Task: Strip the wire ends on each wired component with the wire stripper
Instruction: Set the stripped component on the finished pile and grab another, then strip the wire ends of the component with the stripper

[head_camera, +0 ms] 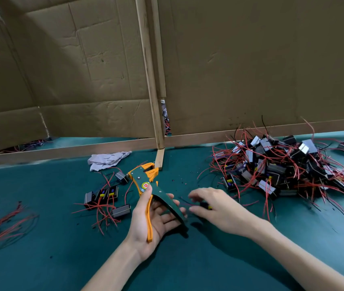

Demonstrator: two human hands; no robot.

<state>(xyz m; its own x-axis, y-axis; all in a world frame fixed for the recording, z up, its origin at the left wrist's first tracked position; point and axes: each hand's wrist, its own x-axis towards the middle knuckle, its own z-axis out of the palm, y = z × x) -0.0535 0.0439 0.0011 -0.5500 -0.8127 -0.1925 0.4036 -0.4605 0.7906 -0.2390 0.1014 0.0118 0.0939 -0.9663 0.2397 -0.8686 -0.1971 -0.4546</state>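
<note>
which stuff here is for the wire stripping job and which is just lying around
Job: wire stripper in left hand; component in right hand; big component pile; small component group.
Lying about: crumpled cloth; cardboard wall; wooden post.

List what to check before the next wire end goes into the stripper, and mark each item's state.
1. Green-and-orange wire stripper held in the left hand: ok, thumb and fingers wrap its handles.
2. Handles spread, ready to squeeze: ok.
3. Small black-and-yellow wired component in the right hand: ok, though blurred.
4. Wire end lined up with the stripper's head: not ok; the head points away and the component sits beside the handles.
5. Which of its wire ends are bare: cannot tell.
6. Supply pile of black components with red wires on the green table: ok, at right.
</note>
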